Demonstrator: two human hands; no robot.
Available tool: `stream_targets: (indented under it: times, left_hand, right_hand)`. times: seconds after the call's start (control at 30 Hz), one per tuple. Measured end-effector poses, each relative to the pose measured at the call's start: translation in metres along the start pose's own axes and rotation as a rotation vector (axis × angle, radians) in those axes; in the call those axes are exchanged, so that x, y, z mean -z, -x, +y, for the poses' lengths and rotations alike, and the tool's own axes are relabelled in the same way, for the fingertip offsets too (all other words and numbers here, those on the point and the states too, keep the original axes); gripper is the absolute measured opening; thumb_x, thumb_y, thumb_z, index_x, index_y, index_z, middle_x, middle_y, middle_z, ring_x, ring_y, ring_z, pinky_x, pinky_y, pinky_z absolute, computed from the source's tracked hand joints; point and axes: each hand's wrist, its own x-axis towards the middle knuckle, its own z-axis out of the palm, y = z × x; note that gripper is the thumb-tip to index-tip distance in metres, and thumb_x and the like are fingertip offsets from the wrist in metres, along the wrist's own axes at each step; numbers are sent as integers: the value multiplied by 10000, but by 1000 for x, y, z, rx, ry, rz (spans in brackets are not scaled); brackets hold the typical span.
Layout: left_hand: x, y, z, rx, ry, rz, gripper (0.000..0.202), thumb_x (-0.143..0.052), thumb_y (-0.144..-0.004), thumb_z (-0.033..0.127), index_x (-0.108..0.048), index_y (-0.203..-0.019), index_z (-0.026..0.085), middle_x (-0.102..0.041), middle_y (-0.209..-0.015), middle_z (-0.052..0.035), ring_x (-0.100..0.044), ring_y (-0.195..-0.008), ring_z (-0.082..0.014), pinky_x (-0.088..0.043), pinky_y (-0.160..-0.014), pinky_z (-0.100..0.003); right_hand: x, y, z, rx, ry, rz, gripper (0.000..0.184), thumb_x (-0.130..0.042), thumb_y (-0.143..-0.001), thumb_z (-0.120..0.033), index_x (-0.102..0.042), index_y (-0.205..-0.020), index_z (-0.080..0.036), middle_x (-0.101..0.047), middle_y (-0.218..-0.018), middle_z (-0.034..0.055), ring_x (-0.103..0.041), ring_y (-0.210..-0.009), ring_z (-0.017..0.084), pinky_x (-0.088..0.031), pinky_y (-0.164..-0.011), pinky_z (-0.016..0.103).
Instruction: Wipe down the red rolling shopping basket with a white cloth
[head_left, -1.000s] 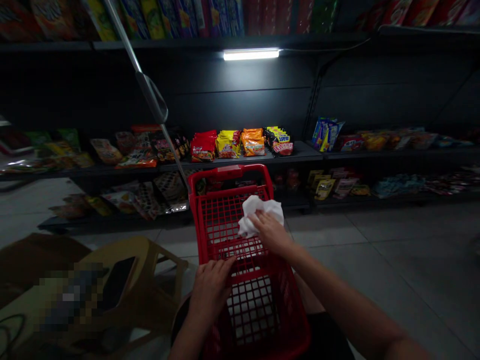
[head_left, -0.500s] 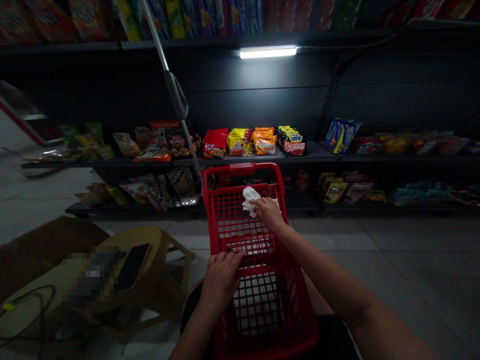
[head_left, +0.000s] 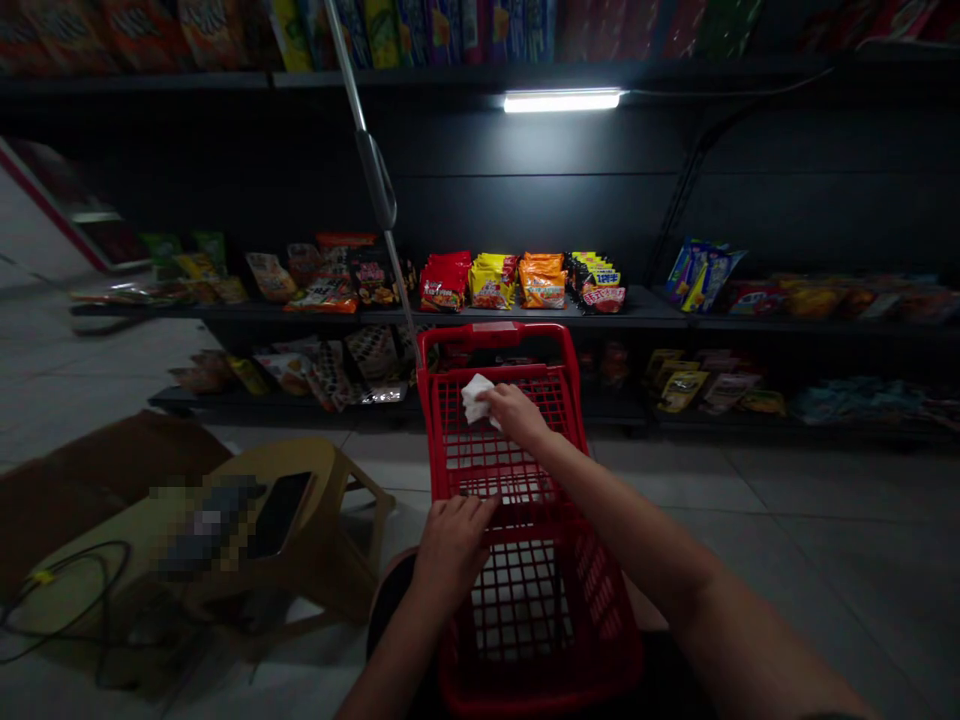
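A red plastic shopping basket point(head_left: 540, 692) with lattice walls and a raised handle stands tilted between my legs. My right hand point(head_left: 514, 412) pinches a crumpled white wipe point(head_left: 477, 399), perhaps cloth or paper, against the lattice of the basket's far part. On the basket's left side lies my left hand point(head_left: 452, 545), its fingers curled over the rim and the thumb side toward the middle. Part of the wipe is hidden behind my right fingers.
Ahead is a dark shelf point(head_left: 645, 312) with several stacks of snack packets point(head_left: 544, 280). A lamp tube point(head_left: 562, 100) glows above it. A metal pole point(head_left: 375, 175) slants down behind the basket. At left, a stool point(head_left: 330, 500) bears a phone point(head_left: 281, 513), near a cable point(head_left: 105, 590).
My right hand has slid left across the lattice with the wipe. My left hand keeps its place on the rim. The whole view has shifted slightly.
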Motion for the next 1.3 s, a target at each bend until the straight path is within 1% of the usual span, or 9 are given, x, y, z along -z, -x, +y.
stream_targets:
  times: [0.1, 0.17, 0.3, 0.47, 0.8, 0.93, 1.1, 1.2, 1.3]
  left_hand:
    - [0, 0, 0, -2, -5, 2, 621, -657, -766, 164, -491, -1354, 270, -653, -1172, -33, -545, -1076, -243, -380, -902, -407]
    - [1, 0, -1, 4, -11, -4, 623, -658, -775, 179, -484, -1365, 278, -656, -1176, -37, -550, -1069, -249, -388, -899, -413]
    - [-1, 0, -5, 40, 1, -14, 620, -648, -789, 197, -479, -1376, 305, -648, -1239, -40, -547, -1112, -270, -382, -944, -452]
    - [-4, 0, -7, 11, 44, 3, 589, -670, -762, 182, -536, -1326, 284, -600, -1343, -42, -466, -1261, -289, -334, -1040, -460]
    - [9, -3, 0, 14, -33, -15, 594, -649, -806, 215, -485, -1370, 304, -638, -1213, -49, -535, -1106, -261, -382, -932, -415]
    - [4, -1, -2, 17, -12, -19, 629, -662, -794, 233, -473, -1389, 310, -625, -1267, -45, -519, -1152, -274, -377, -966, -433]
    - [-1, 0, -5, 8, 12, -22, 450, -604, -839, 232, -580, -1286, 274, -645, -1263, -52, -501, -1217, -274, -295, -1092, -458]
    - [0, 1, -2, 21, -14, -11, 565, -625, -804, 200, -517, -1352, 287, -616, -1296, -54, -504, -1189, -288, -357, -1019, -460]
    - [2, 1, 1, 12, -37, -17, 634, -617, -809, 183, -445, -1408, 299, -625, -1216, -56, -528, -1100, -265, -398, -930, -426]
  right_hand:
    - [-14, -37, -24, -126, -3, 35, 370, -458, -956, -176, -569, -1303, -237, -588, -1225, 81, -543, -1105, 191, -427, -946, 286]
    - [-20, -40, -49, -92, -9, -9, 380, -434, -965, -201, -548, -1322, -265, -583, -1237, 67, -580, -1078, 188, -468, -887, 274]
    - [-10, -6, -87, 120, 24, -228, 331, -438, -963, -251, -586, -1258, -281, -621, -1181, 63, -662, -930, 198, -508, -725, 274]
    - [14, 31, -100, 291, 56, -484, 243, -492, -934, -231, -654, -1114, -245, -685, -1026, 71, -689, -871, 231, -519, -671, 293]
    - [3, -38, -78, -114, 154, -149, 291, -395, -1005, -294, -566, -1229, -221, -605, -1223, 106, -636, -1056, 213, -498, -785, 284]
    - [-1, -7, -90, -52, 113, -213, 318, -441, -976, -394, -595, -1189, -214, -675, -1129, 109, -673, -977, 226, -501, -771, 301]
    - [-7, 42, -98, 107, 48, -374, 336, -488, -932, -495, -645, -1115, -261, -718, -1021, 77, -694, -938, 245, -512, -763, 321]
    - [-10, 29, -90, 96, 91, -281, 322, -420, -981, -465, -600, -1162, -268, -682, -1107, 76, -687, -933, 217, -514, -751, 305]
    - [-12, -12, -74, -11, 152, -160, 320, -360, -1014, -435, -562, -1191, -260, -650, -1145, 81, -667, -966, 204, -512, -754, 294]
